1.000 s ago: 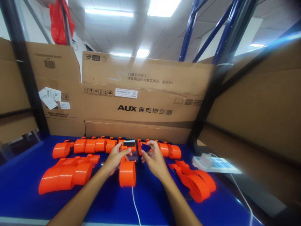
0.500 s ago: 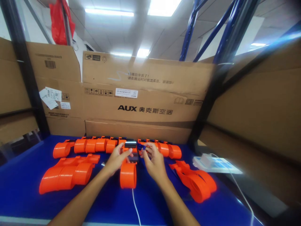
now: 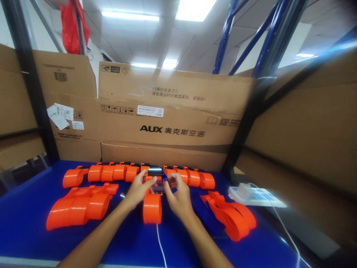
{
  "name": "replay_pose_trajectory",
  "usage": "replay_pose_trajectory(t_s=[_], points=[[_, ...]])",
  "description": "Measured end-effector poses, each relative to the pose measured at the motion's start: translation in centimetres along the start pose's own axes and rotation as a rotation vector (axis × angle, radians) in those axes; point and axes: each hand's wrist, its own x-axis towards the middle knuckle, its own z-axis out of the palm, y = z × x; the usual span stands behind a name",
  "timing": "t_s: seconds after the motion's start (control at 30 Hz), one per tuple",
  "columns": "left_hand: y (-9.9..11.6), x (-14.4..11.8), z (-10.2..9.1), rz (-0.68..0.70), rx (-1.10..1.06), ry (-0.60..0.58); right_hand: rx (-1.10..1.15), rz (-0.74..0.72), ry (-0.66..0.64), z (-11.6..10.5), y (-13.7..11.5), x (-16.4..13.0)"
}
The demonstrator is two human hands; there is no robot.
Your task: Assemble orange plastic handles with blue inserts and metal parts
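An orange plastic housing [image 3: 152, 207] with a round barrel end lies on the blue table [image 3: 33, 238] in front of me. My left hand [image 3: 138, 189] grips its far end from the left, beside a dark ribbed insert [image 3: 154, 171]. From the right, my right hand [image 3: 176, 193] pinches a small dark blue piece [image 3: 165, 178] against the same end. A white cable [image 3: 161, 245] runs from the housing toward me.
A row of orange housings [image 3: 111, 172] lines the back of the table. Stacked orange shells lie at left [image 3: 79, 205] and right [image 3: 232, 215]. A white power strip [image 3: 252, 194] sits at right. Cardboard boxes [image 3: 173, 123] wall the back and right.
My right hand has moved left and closer to the housing, bringing the small blue piece against its far end. My left hand has stayed on the housing.
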Motion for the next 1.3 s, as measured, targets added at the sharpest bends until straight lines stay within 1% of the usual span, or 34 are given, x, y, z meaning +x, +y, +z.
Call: replay_pose_trajectory(t_s=[0.2, 0.33, 0.47, 0.73, 1.07, 1.3], points=[[0.0, 0.1, 0.0, 0.031, -0.012, 0.004, 0.005, -0.017, -0.063, 0.2, 0.0, -0.2], [0.3, -0.1, 0.3, 0.045, -0.044, 0.012, -0.014, -0.038, -0.060, 0.1, 0.0, -0.2], [0.4, -0.2, 0.5, 0.043, -0.056, -0.009, -0.025, -0.064, -0.063, 0.1, 0.1, -0.1], [-0.2, 0.0, 0.0, 0.048, -0.009, -0.025, 0.005, -0.109, -0.137, -0.3, -0.3, 0.1], [-0.2, 0.0, 0.1, 0.069, 0.010, -0.031, -0.005, -0.108, -0.145, -0.3, -0.3, 0.0], [-0.6, 0.2, -0.1, 0.111, 0.043, -0.055, -0.037, -0.121, -0.182, -0.4, 0.0, 0.0]])
